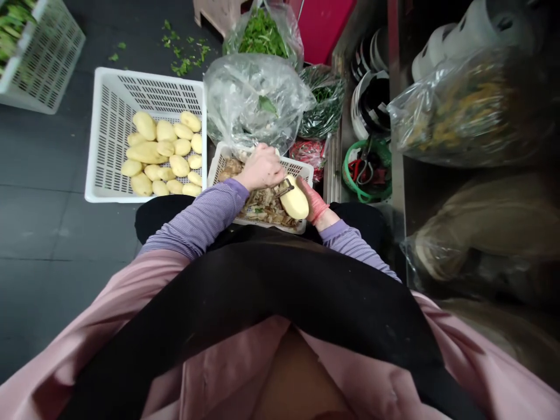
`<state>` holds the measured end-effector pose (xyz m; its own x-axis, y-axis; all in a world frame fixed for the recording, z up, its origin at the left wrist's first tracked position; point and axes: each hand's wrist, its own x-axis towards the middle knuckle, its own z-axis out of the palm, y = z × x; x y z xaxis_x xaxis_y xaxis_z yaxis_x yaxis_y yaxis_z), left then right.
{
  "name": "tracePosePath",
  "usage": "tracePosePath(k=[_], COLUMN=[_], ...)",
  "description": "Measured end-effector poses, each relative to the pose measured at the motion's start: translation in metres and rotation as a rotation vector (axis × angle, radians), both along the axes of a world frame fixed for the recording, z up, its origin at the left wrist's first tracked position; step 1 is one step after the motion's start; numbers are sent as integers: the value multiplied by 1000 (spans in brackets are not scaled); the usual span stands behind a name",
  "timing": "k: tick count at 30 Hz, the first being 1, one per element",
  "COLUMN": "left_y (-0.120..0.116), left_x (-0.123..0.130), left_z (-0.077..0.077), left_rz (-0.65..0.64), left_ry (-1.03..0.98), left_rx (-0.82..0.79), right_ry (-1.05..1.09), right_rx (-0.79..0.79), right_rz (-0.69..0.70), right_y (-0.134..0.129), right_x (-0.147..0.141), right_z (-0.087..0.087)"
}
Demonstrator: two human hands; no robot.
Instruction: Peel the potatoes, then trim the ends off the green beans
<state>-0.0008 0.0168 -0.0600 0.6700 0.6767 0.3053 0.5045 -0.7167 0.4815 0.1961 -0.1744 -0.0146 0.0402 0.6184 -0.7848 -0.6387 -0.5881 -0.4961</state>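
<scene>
A pale, peeled potato point(294, 198) is held over a small white basket point(213, 169) with brown peelings point(262, 204) in it. My right hand point(312, 200), in a reddish glove, is wrapped round the potato's right side. My left hand point(263, 167) is bare and closed round the handle of a peeler point(286, 188), whose head lies against the potato's upper left. On the left, a larger white basket point(100, 134) holds several peeled potatoes point(166, 149).
Clear bags of greens point(262, 35) and a bag of red peppers point(310, 153) lie beyond the small basket. To the right are a green basket point(350, 175) with scissors and a metal shelf point(397, 175). Another white crate point(48, 64) stands far left.
</scene>
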Motion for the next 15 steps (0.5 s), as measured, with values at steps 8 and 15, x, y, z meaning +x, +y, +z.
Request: tracePosePath(k=[8,15], left_y=[0,14], left_x=[-5,-14], left_z=[14,-9], left_rz=[6,234], left_ry=[20,107], left_rx=[9,-214], right_ry=[-163,-222], right_rx=[215,311], right_rz=[302,337], right_y=[-8,-4], right_x=[14,32], right_z=[2,5])
